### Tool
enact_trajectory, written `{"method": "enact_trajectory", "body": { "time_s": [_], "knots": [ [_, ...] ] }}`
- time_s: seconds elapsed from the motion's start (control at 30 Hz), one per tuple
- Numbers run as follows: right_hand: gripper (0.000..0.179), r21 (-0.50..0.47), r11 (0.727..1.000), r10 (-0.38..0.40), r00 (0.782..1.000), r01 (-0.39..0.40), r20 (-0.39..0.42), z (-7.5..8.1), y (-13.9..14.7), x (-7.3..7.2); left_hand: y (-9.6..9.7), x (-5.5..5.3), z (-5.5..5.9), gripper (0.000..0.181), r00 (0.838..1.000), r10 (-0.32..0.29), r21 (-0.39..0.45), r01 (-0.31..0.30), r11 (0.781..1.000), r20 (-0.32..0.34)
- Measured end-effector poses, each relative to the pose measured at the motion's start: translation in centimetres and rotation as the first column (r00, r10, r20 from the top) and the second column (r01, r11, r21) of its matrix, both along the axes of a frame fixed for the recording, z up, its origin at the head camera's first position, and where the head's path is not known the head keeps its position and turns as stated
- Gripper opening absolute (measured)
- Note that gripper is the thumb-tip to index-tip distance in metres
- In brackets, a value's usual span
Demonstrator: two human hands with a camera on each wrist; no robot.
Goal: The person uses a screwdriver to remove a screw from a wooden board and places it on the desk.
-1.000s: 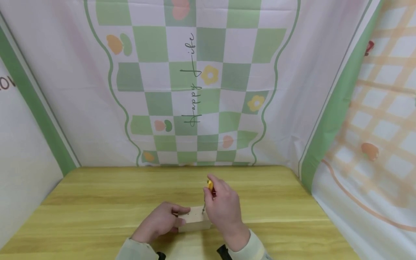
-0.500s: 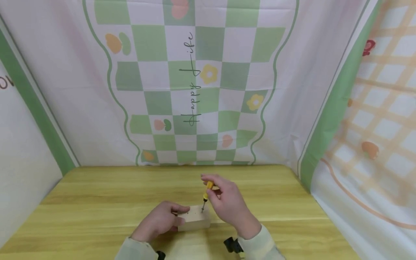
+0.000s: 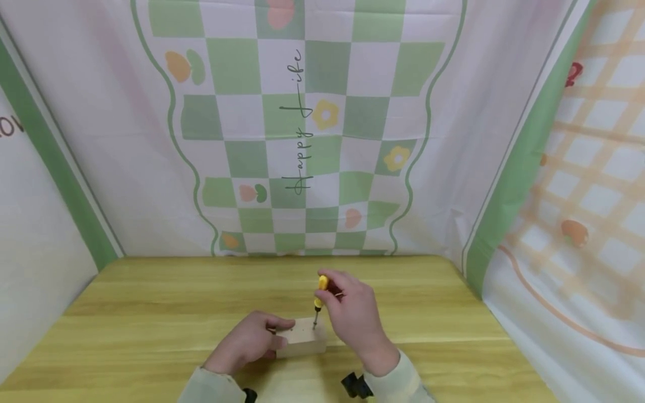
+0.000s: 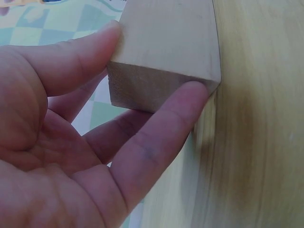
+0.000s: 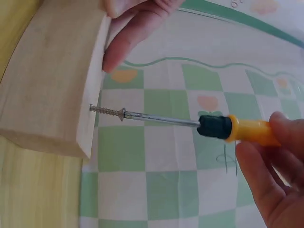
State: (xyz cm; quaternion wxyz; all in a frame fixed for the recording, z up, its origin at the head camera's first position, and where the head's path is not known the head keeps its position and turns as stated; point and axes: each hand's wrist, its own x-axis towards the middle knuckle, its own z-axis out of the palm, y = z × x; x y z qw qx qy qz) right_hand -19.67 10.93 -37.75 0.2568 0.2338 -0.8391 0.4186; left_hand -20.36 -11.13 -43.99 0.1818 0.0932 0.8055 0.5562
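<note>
A pale wooden block (image 3: 302, 338) lies on the table in front of the person. My left hand (image 3: 254, 341) grips its left end, thumb on the near side and fingers at the far edge; the left wrist view shows the fingertips against the block (image 4: 166, 38). With thumb and fingers, my right hand (image 3: 355, 313) pinches the yellow handle of a screwdriver (image 5: 251, 130), which stands nearly upright over the block's right part. Its shaft meets the head of a screw (image 5: 108, 111), whose tip is in the block's top face while most of the thread shows.
Small dark holes or marks dot the block's top between the hands. The wood-grain table (image 3: 176, 296) runs back to a green-and-white checked cloth (image 3: 322, 140). Other printed cloths hang at the left and right sides.
The right hand's fingers opened away from the screwdriver handle, then closed round it again, the hand shifting slightly. Left hand and block have stayed in place.
</note>
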Motion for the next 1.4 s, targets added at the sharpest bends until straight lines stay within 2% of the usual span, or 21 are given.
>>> {"method": "enact_trajectory", "body": {
  "time_s": [0.07, 0.17, 0.27, 0.4, 0.47, 0.63, 0.7, 0.83, 0.93, 1.07, 1.13, 1.2, 1.3, 1.4],
  "knots": [
    [0.030, -0.032, 0.998, 0.055, 0.996, -0.053, 0.066, 0.2, 0.4, -0.1, 0.1, 0.0, 0.0, 0.041, 1.000, 0.003, 0.003, -0.003, 1.000, 0.003],
    [0.030, -0.061, 0.989, 0.142, 0.979, -0.135, 0.147, 0.3, 1.1, -0.4, 0.1, 0.0, 0.0, 0.040, 1.000, 0.006, 0.011, -0.006, 1.000, 0.012],
    [0.037, -0.043, 0.985, 0.171, 0.973, -0.166, 0.155, 0.2, 1.5, -0.6, 0.1, 0.0, 0.1, 0.040, 1.000, 0.010, 0.015, -0.010, 1.000, 0.022],
    [0.044, 0.064, 0.989, 0.135, 0.991, -0.136, 0.015, -0.2, 1.0, -0.6, 0.2, 0.0, 0.2, 0.039, 1.000, 0.012, 0.023, -0.012, 1.000, 0.027],
    [0.043, 0.109, 0.989, 0.107, 0.991, -0.099, -0.075, -0.4, 0.5, -0.4, 0.1, 0.1, 0.2, 0.039, 1.000, 0.010, 0.029, -0.011, 1.000, 0.018],
    [0.037, 0.113, 0.993, -0.013, 0.970, 0.042, -0.243, -0.6, -0.7, 0.3, 0.1, 0.1, 0.1, 0.039, 1.000, 0.004, 0.035, -0.004, 0.999, 0.006],
    [0.035, 0.096, 0.991, -0.059, 0.958, 0.089, -0.280, -0.7, -1.0, 0.4, 0.0, 0.1, 0.1, 0.039, 1.000, 0.002, 0.024, -0.002, 1.000, 0.006],
    [0.034, 0.059, 0.991, -0.096, 0.946, 0.120, -0.309, -0.8, -1.2, 0.4, 0.0, 0.1, 0.2, 0.039, 1.000, 0.001, 0.009, -0.001, 1.000, 0.005],
    [0.035, 0.044, 0.996, -0.062, 0.957, 0.078, -0.283, -0.8, -1.0, 0.2, 0.0, 0.1, 0.2, 0.039, 1.000, 0.002, 0.009, -0.002, 1.000, 0.004],
    [0.037, 0.020, 0.997, 0.071, 0.985, -0.068, -0.160, -0.6, -0.2, -0.1, 0.0, 0.1, 0.1, 0.040, 1.000, 0.005, 0.019, -0.006, 1.000, 0.012],
    [0.037, 0.004, 0.989, 0.147, 0.985, -0.147, -0.087, -0.4, 0.4, -0.4, 0.0, 0.1, 0.2, 0.040, 1.000, 0.009, 0.021, -0.009, 1.000, 0.016],
    [0.037, -0.009, 0.981, 0.191, 0.981, -0.191, -0.026, -0.2, 0.9, -0.6, 0.1, 0.1, 0.2, 0.039, 1.000, 0.011, 0.020, -0.012, 1.000, 0.016],
    [0.036, -0.009, 0.982, 0.187, 0.982, -0.187, 0.009, 0.0, 1.2, -0.6, 0.1, 0.1, 0.2, 0.039, 1.000, 0.012, 0.013, -0.012, 1.000, 0.009],
    [0.034, 0.005, 0.996, 0.094, 0.995, -0.094, -0.025, 0.2, 0.8, -0.3, 0.1, 0.2, 0.2, 0.039, 1.000, 0.010, 0.010, -0.010, 1.000, 0.003]
  ]
}}
